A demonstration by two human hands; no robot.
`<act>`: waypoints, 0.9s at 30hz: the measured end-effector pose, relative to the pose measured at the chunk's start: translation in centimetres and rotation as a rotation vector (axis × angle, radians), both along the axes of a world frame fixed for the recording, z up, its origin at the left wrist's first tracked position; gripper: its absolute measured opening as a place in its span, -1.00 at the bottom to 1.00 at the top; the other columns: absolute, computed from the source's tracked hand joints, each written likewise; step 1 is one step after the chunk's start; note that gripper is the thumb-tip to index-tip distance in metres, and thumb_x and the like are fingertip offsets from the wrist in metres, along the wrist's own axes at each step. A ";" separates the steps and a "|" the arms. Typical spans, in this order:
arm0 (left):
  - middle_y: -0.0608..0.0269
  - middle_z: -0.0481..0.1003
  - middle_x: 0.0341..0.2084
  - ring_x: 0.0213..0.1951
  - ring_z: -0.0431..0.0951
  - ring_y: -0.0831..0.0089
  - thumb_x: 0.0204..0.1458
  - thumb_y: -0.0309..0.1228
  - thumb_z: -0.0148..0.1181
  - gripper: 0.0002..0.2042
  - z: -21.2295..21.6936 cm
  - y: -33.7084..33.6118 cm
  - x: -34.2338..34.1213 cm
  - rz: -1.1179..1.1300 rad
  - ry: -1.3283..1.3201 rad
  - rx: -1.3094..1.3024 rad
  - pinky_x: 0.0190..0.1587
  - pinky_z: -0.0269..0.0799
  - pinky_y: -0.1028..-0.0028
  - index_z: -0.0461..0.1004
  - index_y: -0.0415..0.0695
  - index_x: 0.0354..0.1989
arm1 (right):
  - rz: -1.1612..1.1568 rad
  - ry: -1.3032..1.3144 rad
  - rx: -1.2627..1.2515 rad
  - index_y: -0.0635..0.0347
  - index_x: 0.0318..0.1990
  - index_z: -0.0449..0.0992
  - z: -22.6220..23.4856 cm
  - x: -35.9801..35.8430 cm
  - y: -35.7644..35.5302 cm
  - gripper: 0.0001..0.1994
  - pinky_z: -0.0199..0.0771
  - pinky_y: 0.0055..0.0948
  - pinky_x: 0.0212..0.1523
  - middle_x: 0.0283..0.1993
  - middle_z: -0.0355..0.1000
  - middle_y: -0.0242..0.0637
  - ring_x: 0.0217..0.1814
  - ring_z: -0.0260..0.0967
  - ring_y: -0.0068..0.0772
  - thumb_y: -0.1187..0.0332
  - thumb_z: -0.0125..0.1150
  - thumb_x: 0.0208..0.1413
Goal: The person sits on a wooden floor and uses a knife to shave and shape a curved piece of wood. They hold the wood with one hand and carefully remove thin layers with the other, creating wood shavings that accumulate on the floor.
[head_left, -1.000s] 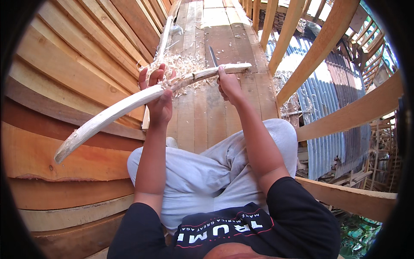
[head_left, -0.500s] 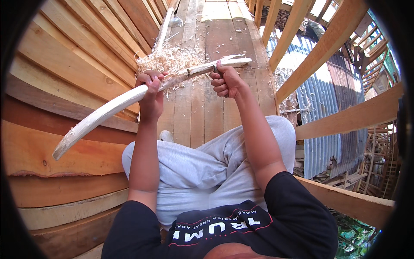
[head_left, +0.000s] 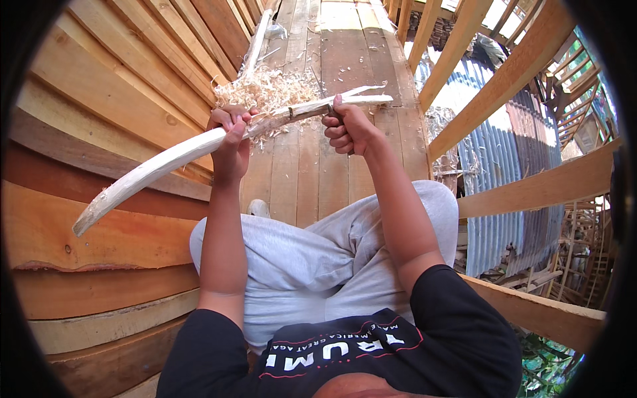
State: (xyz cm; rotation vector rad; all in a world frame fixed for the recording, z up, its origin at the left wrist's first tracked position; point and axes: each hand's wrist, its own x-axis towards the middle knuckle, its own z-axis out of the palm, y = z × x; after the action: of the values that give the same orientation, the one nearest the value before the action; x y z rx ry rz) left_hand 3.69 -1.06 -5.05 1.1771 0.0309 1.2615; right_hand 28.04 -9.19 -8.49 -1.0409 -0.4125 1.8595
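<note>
Clock taken from picture centre. Plank wall [head_left: 99,86], 8 to 11 o'clock. Plank floor [head_left: 338,60] up at 12. Corrugated sheet [head_left: 494,179] near 3, beyond the wooden railing [head_left: 531,186]. Person seated, grey trousers [head_left: 298,259], legs folded, centre to 5.

Branch [head_left: 149,166]: long, curved, pale, darker stretch mid-length; runs from 9 o'clock to 1, held up off the floor. Shavings [head_left: 275,89] heaped at 11, behind it.

Left hand [head_left: 231,132], 10 o'clock: fingers wrapped round the branch, grasping it about mid-length. Right hand [head_left: 353,129], 1 o'clock: fist clenched round a dark tool [head_left: 331,110], probably a knife, thumb up at the branch; blade not made out. Thin sliver [head_left: 363,89] at 1, lifted off the branch's far end but seemingly attached at its base.

Risks, my read: far end seems braced by nothing, so a hard push could roll or swing the branch in the left grip. Sliver may tear deep if the edge follows the grain. The dark knot [head_left: 290,113] could snag the edge; a sudden release or slip toward 10 would threaten the left fingers.
</note>
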 end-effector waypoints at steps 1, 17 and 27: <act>0.32 0.32 -0.39 -0.22 0.37 0.51 0.02 -0.62 0.11 -0.80 0.0 0.1 0.0 -0.001 -0.001 0.006 0.19 0.24 0.12 0.23 -0.04 -0.45 | -0.003 0.073 0.021 -0.08 -0.61 0.01 -0.2 -0.2 -0.1 -0.44 -0.44 -0.56 -0.75 -0.72 -0.17 -0.63 -0.75 -0.38 -0.71 -0.28 -0.37 0.26; 0.35 0.25 -0.39 -0.19 0.30 0.45 -0.10 -0.58 0.20 -0.78 -1.0 0.4 -0.5 -0.060 -0.035 0.142 0.18 0.17 0.11 0.26 -0.02 -0.48 | -0.042 -0.568 -0.014 0.03 -0.66 0.13 1.4 -2.4 -0.5 -0.70 -0.14 -0.47 -0.81 -0.76 -0.02 -0.56 -0.81 -0.13 -0.65 0.40 0.09 0.02; 0.34 0.26 -0.37 -0.17 0.31 0.45 -0.10 -0.58 0.21 -0.79 -1.2 1.4 -1.1 -0.084 0.007 0.120 0.20 0.15 0.07 0.28 -0.02 -0.48 | -0.287 -1.311 0.241 0.27 -0.54 0.42 -2.2 -3.2 0.8 -0.84 0.19 -0.35 -0.76 -0.69 0.24 -0.38 -0.76 0.17 -0.42 0.39 0.06 -0.01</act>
State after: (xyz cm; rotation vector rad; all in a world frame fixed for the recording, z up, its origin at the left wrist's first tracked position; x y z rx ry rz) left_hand 2.60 0.32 -6.29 1.2733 -0.0888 1.1986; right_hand 24.79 -8.41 -10.71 -1.9118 -1.1125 0.6318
